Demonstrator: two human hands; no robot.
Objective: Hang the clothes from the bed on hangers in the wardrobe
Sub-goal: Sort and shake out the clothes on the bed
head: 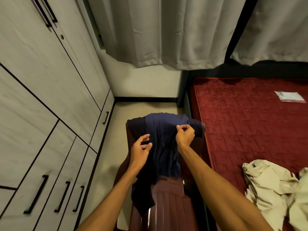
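Navy garment [163, 147] lies draped over the back of a dark red plastic chair [166, 205] that stands between wardrobe [50, 97] and bed [250, 122]; one sleeve hangs down onto the seat. Right hand [185, 134] pinches a fold of the fabric near the top of the chair back. Left hand [141, 150] is spread with loosely curved fingers at the garment's left edge; cannot tell whether it touches. A crumpled beige garment [270, 185] is on the bed, not yet hung. Wardrobe doors are closed and no hanger is in view. Risks, as judged: a one-point pinch may let the thin cloth slide off the smooth chair back to the floor; lifting by that fold would bunch it, making the neck opening hard to find for a hanger.
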